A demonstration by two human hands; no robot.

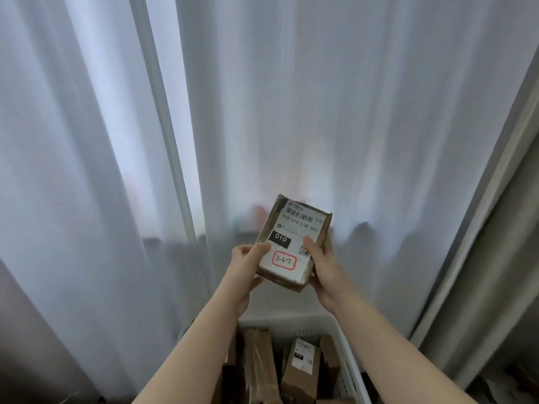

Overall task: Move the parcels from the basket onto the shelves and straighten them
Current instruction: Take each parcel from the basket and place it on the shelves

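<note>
A small brown cardboard parcel with a white shipping label, a black "010" patch and a red-circled handwritten "3-2-7" is held up in front of me, label facing me. My left hand grips its lower left corner with the thumb on the label. My right hand holds its right side, thumb pressed on the label near the QR code. Below, the white plastic basket holds several brown parcels. No shelf is in view.
Pale sheer curtains fill the whole background, with a window sill showing faintly through them. A grey vertical frame or door edge runs down the right side. Dark floor shows at the lower right.
</note>
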